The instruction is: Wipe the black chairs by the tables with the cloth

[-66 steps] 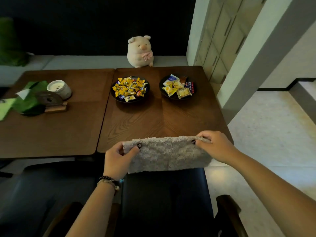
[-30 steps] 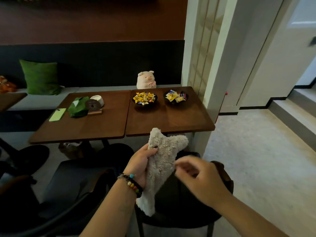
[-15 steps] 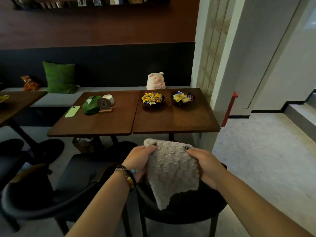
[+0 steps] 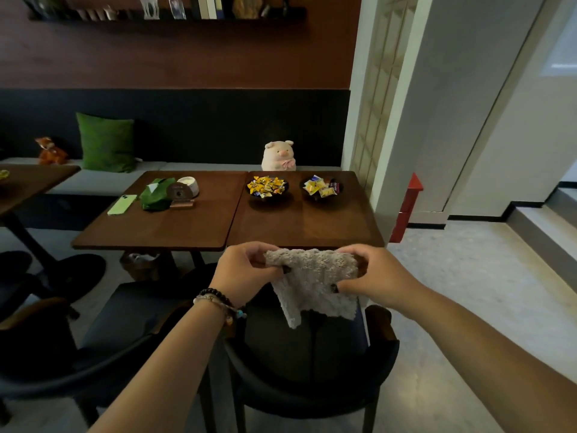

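Cloth (image 4: 313,281) between left hand (image 4: 246,271) and right hand (image 4: 373,278), above black chair (image 4: 312,370).

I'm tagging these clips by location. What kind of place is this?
Most likely a small café or lounge. Two square wooden tables stand pushed together along a cushioned wall bench, with black chairs facing them. Bowls of wrapped sweets sit out, and a display shelf hangs above.

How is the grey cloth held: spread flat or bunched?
Bunched. The grey cloth is gathered between the left hand and right hand, a corner hanging down.
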A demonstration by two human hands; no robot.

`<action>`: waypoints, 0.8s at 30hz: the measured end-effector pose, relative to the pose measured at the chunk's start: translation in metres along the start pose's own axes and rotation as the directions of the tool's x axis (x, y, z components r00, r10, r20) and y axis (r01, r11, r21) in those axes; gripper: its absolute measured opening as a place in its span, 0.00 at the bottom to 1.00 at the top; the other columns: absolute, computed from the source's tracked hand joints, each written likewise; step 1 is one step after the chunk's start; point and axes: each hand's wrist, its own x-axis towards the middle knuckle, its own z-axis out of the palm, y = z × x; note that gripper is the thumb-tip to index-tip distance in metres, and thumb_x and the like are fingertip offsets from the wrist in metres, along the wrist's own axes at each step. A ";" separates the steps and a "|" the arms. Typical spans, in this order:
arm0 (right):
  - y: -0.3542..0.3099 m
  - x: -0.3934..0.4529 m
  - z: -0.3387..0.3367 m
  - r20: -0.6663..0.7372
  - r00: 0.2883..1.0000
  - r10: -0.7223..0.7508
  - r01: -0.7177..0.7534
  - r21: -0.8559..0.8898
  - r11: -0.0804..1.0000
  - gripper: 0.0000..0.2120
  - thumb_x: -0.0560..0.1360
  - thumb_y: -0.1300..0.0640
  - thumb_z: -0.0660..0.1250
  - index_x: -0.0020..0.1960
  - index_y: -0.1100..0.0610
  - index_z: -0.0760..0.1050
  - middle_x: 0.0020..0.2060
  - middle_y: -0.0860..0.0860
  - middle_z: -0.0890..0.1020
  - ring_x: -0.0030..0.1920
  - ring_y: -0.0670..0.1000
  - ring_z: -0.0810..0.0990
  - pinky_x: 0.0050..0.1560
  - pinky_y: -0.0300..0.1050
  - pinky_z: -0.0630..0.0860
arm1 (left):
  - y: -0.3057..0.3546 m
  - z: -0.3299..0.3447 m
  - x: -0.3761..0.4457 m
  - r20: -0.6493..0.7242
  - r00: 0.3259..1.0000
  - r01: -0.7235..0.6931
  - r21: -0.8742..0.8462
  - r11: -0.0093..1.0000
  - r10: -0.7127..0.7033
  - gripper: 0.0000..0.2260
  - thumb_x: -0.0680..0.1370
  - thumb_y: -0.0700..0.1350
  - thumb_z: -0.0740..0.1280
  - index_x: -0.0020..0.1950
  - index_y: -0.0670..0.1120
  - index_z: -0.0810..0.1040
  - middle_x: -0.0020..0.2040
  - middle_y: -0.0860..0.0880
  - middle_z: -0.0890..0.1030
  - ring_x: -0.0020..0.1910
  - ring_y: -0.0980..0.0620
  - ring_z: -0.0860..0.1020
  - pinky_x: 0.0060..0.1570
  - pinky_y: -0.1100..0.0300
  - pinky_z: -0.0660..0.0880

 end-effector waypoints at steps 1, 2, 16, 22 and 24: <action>-0.005 -0.001 -0.004 -0.016 0.999 -0.050 0.049 -0.082 0.995 0.22 0.65 0.56 0.79 0.54 0.42 0.75 0.49 0.40 0.79 0.51 0.43 0.78 0.45 0.36 0.76 | 0.005 -0.002 0.002 -0.005 0.999 -0.032 -0.012 0.999 0.031 0.11 0.69 0.39 0.76 0.45 0.55 0.83 0.42 0.53 0.85 0.42 0.54 0.83 0.43 0.61 0.80; -0.009 -0.002 -0.007 -0.042 0.995 -0.091 0.084 -0.140 0.987 0.19 0.65 0.55 0.79 0.49 0.41 0.76 0.45 0.40 0.79 0.48 0.42 0.78 0.43 0.37 0.76 | 0.010 -0.004 0.004 -0.012 0.998 -0.055 -0.016 0.998 0.054 0.11 0.70 0.39 0.76 0.45 0.55 0.83 0.45 0.52 0.84 0.45 0.54 0.82 0.45 0.61 0.80; 0.026 -0.017 0.029 -0.517 0.854 -0.052 0.142 0.137 0.980 0.18 0.74 0.51 0.72 0.60 0.42 0.69 0.55 0.40 0.74 0.55 0.38 0.74 0.50 0.29 0.71 | 0.013 0.049 0.003 0.145 0.940 0.338 -0.522 0.783 -0.309 0.07 0.79 0.45 0.67 0.54 0.43 0.78 0.45 0.46 0.84 0.40 0.49 0.83 0.38 0.55 0.81; 0.052 -0.026 0.076 -0.255 0.961 0.110 0.059 0.572 0.818 0.21 0.71 0.37 0.64 0.63 0.36 0.69 0.57 0.38 0.78 0.57 0.39 0.78 0.48 0.33 0.78 | 0.002 0.089 0.001 0.406 0.875 0.461 -0.529 0.713 -0.264 0.10 0.81 0.48 0.62 0.53 0.46 0.81 0.47 0.46 0.85 0.45 0.49 0.84 0.41 0.54 0.80; 0.068 -0.025 0.081 -0.200 0.948 0.250 0.000 0.780 0.625 0.22 0.74 0.39 0.63 0.66 0.42 0.72 0.57 0.45 0.81 0.56 0.45 0.81 0.48 0.40 0.80 | -0.005 0.101 0.004 0.510 0.832 0.495 -0.504 0.708 -0.219 0.15 0.82 0.52 0.57 0.58 0.47 0.81 0.52 0.46 0.84 0.50 0.48 0.83 0.47 0.53 0.80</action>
